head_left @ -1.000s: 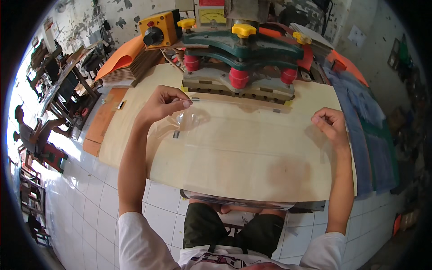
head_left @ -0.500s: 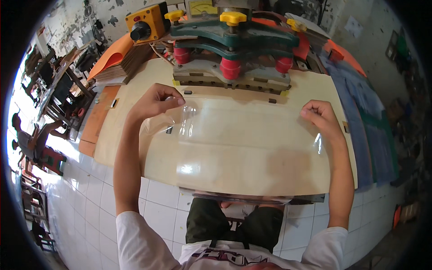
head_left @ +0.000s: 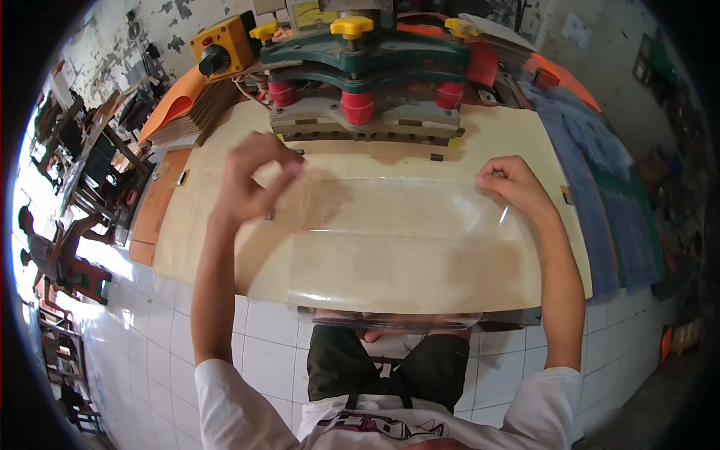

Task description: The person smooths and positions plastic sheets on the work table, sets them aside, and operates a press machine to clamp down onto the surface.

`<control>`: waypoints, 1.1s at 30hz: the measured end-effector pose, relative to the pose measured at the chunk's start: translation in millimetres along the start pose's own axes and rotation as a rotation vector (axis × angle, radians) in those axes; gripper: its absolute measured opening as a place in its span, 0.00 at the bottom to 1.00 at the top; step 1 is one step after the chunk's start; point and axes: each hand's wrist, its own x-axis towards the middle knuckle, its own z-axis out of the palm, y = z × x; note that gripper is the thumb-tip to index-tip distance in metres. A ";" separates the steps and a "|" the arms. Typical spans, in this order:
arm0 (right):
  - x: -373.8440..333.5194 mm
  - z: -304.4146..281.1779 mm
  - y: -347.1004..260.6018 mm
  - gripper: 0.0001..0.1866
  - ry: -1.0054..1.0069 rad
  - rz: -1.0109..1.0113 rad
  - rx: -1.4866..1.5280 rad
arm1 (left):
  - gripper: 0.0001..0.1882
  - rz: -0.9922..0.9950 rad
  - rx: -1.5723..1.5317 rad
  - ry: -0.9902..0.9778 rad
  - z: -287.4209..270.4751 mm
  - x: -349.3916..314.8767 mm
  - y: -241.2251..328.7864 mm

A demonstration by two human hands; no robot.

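Observation:
A clear plastic sheet lies spread over a pale board, its near edge reaching the board's front. At its far left corner my left hand is closed in a pinch, slightly smeared by motion. My right hand pinches the far right corner between thumb and bent fingers. Small dark blocks, one of them a far-side block, sit on the board beyond the sheet. Just behind stands a dark green press head with yellow knobs and red round cushions.
A yellow-orange control box with a black knob stands at the far left, near a stack of brown sheets under an orange sheet. Bluish clear plastic lies at the right. A person sits off to the left.
Both hands have shifted a little left in the picture, and the sheet now lies flatter, without the raised folds at its left. The whole view has also shifted slightly.

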 end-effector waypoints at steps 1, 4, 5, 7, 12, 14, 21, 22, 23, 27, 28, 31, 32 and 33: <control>-3.1 -3.8 -2.5 0.09 -0.009 0.015 0.009 | 0.04 -0.016 -0.007 -0.089 8.6 6.3 31.3; -2.9 -0.9 -2.0 0.10 -0.024 0.030 0.026 | 0.10 -0.031 0.030 -0.198 43.2 -8.0 98.1; -1.5 -0.1 1.1 0.10 -0.027 0.033 0.030 | 0.13 -0.034 0.026 -0.245 53.2 -12.0 114.7; -2.3 -1.2 4.3 0.09 -0.047 0.020 -0.005 | 0.20 -0.066 0.004 -0.334 69.5 -17.8 141.8; 0.8 0.3 8.9 0.09 -0.136 0.074 -0.048 | 0.29 -0.243 0.065 -0.348 105.9 -32.5 166.1; 0.6 -0.6 9.4 0.08 -0.163 0.070 -0.062 | 0.30 -0.277 0.160 -0.294 118.4 -34.7 169.2; -3.0 -2.6 2.1 0.08 -0.233 0.081 -0.010 | 0.30 -0.308 0.172 -0.321 139.8 -40.2 164.7; -3.4 -2.7 1.1 0.08 -0.243 0.088 -0.001 | 0.30 -0.303 0.190 -0.319 141.6 -41.8 163.3; -3.6 -5.5 3.0 0.08 -0.241 0.094 -0.004 | 0.29 -0.298 0.202 -0.317 143.4 -42.9 163.0; -10.6 -20.5 -3.4 0.09 -0.335 0.180 0.011 | 0.28 -0.303 0.191 -0.294 144.8 -44.5 161.6; -13.4 -22.8 -8.0 0.12 -0.362 0.201 0.022 | 0.28 -0.300 0.195 -0.290 144.0 -44.9 161.5; -19.9 -34.9 -9.7 0.21 -0.395 0.168 0.038 | 0.27 -0.298 0.195 -0.273 143.2 -45.1 162.0; -19.7 -39.6 -6.4 0.21 -0.393 0.173 0.031 | 0.27 -0.296 0.197 -0.271 143.6 -44.4 161.3; -17.8 -44.3 -0.3 0.23 -0.437 0.141 0.049 | 0.27 -0.296 0.189 -0.266 144.3 -43.7 160.8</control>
